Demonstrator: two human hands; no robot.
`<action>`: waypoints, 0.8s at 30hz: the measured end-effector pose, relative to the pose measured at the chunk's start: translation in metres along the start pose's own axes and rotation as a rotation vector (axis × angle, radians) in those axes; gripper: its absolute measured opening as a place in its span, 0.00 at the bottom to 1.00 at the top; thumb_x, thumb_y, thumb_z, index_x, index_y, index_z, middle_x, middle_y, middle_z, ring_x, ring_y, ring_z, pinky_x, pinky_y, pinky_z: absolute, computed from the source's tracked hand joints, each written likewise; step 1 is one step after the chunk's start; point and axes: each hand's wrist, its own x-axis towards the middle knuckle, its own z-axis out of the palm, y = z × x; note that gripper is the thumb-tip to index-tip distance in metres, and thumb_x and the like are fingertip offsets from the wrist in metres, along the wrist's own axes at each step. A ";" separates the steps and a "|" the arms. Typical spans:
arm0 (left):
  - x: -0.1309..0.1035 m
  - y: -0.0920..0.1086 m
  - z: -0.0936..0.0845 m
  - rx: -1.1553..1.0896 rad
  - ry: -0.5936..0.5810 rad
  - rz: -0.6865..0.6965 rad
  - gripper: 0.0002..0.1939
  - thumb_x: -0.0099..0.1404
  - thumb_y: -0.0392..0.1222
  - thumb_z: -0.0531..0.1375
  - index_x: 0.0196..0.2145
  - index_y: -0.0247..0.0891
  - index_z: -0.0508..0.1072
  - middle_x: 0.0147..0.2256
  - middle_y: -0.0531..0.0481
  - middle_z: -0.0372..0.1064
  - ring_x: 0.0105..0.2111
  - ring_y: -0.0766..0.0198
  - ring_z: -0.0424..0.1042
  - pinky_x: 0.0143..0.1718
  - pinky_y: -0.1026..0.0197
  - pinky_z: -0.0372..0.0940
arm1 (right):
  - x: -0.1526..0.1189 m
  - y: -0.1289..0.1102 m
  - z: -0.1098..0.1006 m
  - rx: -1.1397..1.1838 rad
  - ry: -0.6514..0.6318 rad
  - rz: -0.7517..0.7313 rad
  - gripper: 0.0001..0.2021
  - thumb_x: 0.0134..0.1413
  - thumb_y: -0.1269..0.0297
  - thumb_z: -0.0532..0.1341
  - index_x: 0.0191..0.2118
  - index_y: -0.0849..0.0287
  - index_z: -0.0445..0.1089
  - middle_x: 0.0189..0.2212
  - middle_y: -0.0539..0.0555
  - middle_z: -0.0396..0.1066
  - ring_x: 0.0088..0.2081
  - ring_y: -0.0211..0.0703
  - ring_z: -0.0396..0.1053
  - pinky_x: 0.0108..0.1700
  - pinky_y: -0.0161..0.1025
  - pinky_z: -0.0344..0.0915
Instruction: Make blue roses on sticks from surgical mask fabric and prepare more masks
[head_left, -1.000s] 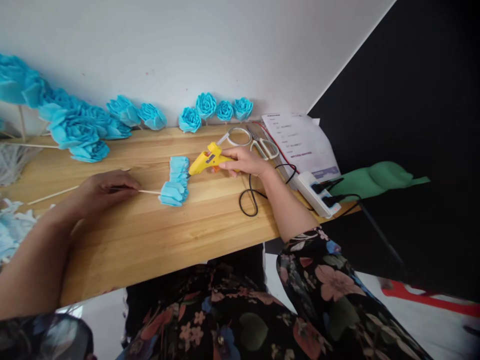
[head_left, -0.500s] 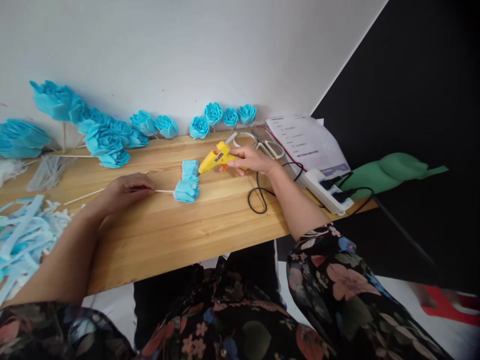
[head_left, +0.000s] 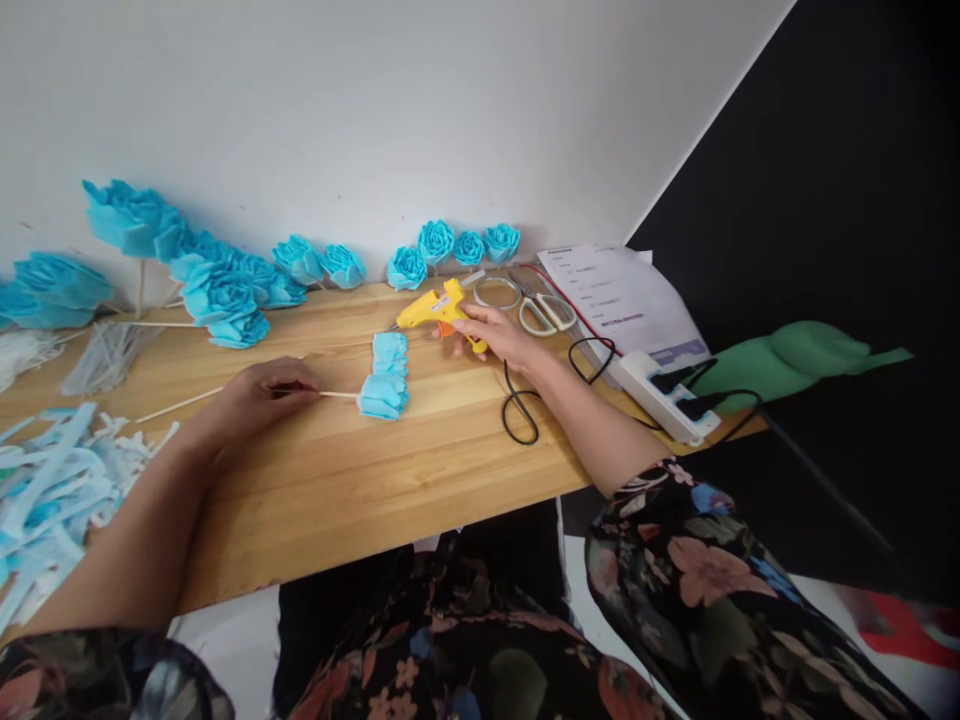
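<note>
The pleated blue paper strip (head_left: 390,352) lies on the tabletop (head_left: 337,500) between the hands, long axis running away from the body. The left hand (head_left: 262,397), slightly nearer, pinches the wooden stick (head_left: 339,394) meeting its near end; the right hand (head_left: 495,335) grips the yellow glue gun (head_left: 429,306), nozzle by the far end. Scissors (head_left: 541,299) lie beyond the right hand.
</note>
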 end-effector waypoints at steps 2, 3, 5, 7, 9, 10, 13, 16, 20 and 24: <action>0.000 -0.001 0.000 -0.010 -0.002 -0.007 0.17 0.65 0.55 0.62 0.34 0.36 0.78 0.34 0.44 0.74 0.35 0.59 0.73 0.36 0.60 0.68 | 0.000 0.001 0.002 0.008 0.013 -0.003 0.15 0.61 0.57 0.64 0.50 0.58 0.74 0.49 0.58 0.79 0.27 0.29 0.72 0.17 0.25 0.54; 0.000 -0.001 0.000 -0.016 -0.001 -0.008 0.17 0.65 0.55 0.62 0.34 0.36 0.78 0.34 0.44 0.74 0.35 0.59 0.73 0.36 0.60 0.68 | 0.000 0.001 0.003 0.010 0.022 0.001 0.15 0.61 0.57 0.64 0.50 0.59 0.74 0.49 0.58 0.79 0.27 0.29 0.72 0.17 0.25 0.54; -0.001 -0.004 0.001 -0.028 -0.004 0.001 0.17 0.65 0.54 0.62 0.34 0.36 0.78 0.34 0.44 0.74 0.35 0.59 0.73 0.36 0.60 0.68 | -0.001 0.001 0.004 0.010 0.041 0.020 0.15 0.61 0.57 0.64 0.50 0.59 0.74 0.48 0.57 0.80 0.26 0.28 0.70 0.17 0.25 0.53; -0.001 -0.006 0.001 -0.027 -0.008 0.009 0.16 0.65 0.53 0.62 0.35 0.36 0.78 0.35 0.44 0.74 0.36 0.59 0.73 0.37 0.60 0.68 | -0.001 0.000 0.005 0.000 0.048 0.032 0.16 0.60 0.57 0.65 0.50 0.60 0.74 0.47 0.57 0.80 0.24 0.27 0.68 0.16 0.25 0.53; -0.001 -0.009 0.001 -0.020 -0.014 0.015 0.16 0.66 0.52 0.62 0.36 0.35 0.78 0.36 0.44 0.74 0.37 0.59 0.73 0.39 0.60 0.67 | -0.002 0.000 0.005 -0.012 0.041 0.030 0.17 0.59 0.56 0.66 0.49 0.60 0.74 0.45 0.57 0.80 0.22 0.26 0.65 0.16 0.26 0.52; -0.002 -0.010 0.000 -0.017 -0.014 0.017 0.15 0.66 0.52 0.62 0.36 0.35 0.78 0.36 0.44 0.74 0.37 0.59 0.73 0.39 0.60 0.67 | -0.002 0.000 0.004 -0.016 0.034 0.026 0.17 0.58 0.56 0.66 0.49 0.61 0.74 0.44 0.57 0.81 0.20 0.26 0.64 0.16 0.26 0.52; -0.002 -0.010 0.000 -0.009 -0.025 0.028 0.15 0.66 0.51 0.62 0.36 0.35 0.78 0.36 0.44 0.74 0.37 0.58 0.73 0.39 0.60 0.67 | -0.002 0.000 0.002 -0.022 0.025 -0.001 0.18 0.57 0.54 0.67 0.48 0.62 0.74 0.43 0.57 0.81 0.18 0.25 0.60 0.16 0.27 0.52; -0.002 -0.008 -0.001 -0.016 -0.030 0.031 0.15 0.66 0.51 0.62 0.36 0.35 0.78 0.36 0.45 0.73 0.36 0.59 0.72 0.39 0.60 0.67 | -0.001 0.001 0.001 -0.035 0.037 -0.008 0.19 0.58 0.53 0.66 0.48 0.62 0.75 0.43 0.58 0.81 0.18 0.25 0.60 0.16 0.28 0.50; -0.001 -0.009 0.000 -0.021 -0.014 0.020 0.17 0.66 0.53 0.62 0.35 0.34 0.78 0.36 0.44 0.73 0.36 0.59 0.72 0.38 0.60 0.67 | -0.001 0.001 0.003 -0.057 0.032 0.005 0.19 0.58 0.53 0.66 0.48 0.61 0.75 0.44 0.57 0.81 0.18 0.25 0.59 0.16 0.28 0.50; -0.002 -0.013 0.000 -0.006 -0.013 0.017 0.17 0.67 0.54 0.62 0.35 0.34 0.78 0.36 0.44 0.73 0.37 0.59 0.72 0.39 0.59 0.66 | -0.002 0.002 0.006 -0.104 0.004 -0.012 0.17 0.58 0.55 0.66 0.47 0.61 0.75 0.43 0.56 0.81 0.19 0.25 0.60 0.17 0.27 0.51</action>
